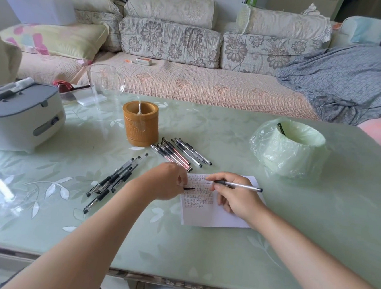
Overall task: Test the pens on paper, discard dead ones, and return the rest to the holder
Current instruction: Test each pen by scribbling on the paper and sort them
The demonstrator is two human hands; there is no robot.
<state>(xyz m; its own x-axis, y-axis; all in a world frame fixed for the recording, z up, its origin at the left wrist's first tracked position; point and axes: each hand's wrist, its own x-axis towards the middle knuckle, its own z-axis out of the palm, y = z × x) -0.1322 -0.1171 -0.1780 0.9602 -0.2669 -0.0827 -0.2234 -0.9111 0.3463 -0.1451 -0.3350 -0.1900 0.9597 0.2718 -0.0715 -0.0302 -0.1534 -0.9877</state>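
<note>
My right hand point(235, 196) grips a clear pen point(241, 186) that lies nearly level over the white paper point(213, 216), its tip end toward my left hand. My left hand point(168, 182) is closed on a black pen cap point(190, 188) at the paper's left edge. The sheet carries several rows of small test marks. One group of several pens point(181, 151) lies just right of the brown round holder point(140, 123). Another group of several black pens point(114, 180) lies left of my left hand. A bin lined with a pale green bag point(289, 149) stands at the right with one pen in it.
A white and grey appliance point(17, 116) sits at the table's left. An empty glass jug point(104, 84) stands behind the holder. A sofa with cushions and a grey blanket runs along the far side. The table's front edge point(171, 280) is close to me.
</note>
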